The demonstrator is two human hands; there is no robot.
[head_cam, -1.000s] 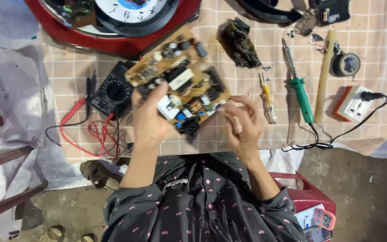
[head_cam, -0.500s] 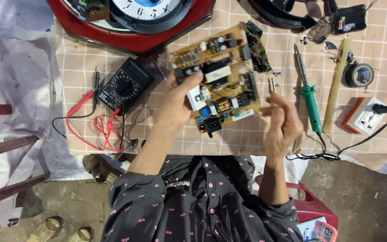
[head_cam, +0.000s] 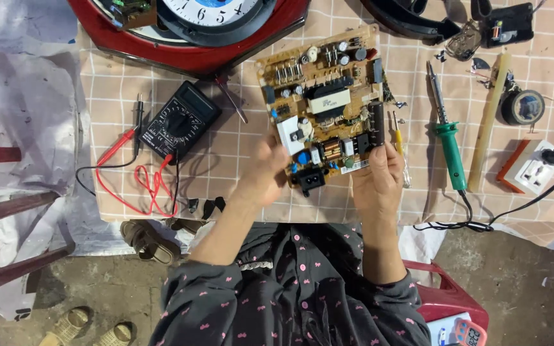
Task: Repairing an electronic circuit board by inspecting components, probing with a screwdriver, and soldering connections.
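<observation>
The fingers of the right hand were curled shut on the lower right edge of the circuit board, thumb over its face. The left hand met the board's lower left edge, blurred; whether its fingers gripped it I could not tell. The board sat tilted, component side up, above the checked cloth of the bench. A yellow-handled screwdriver lay just beside the right hand, a green-handled soldering iron further right, and a white socket block beyond it. Left of the board rested a black multimeter with red leads, with a red-framed clock behind it.
</observation>
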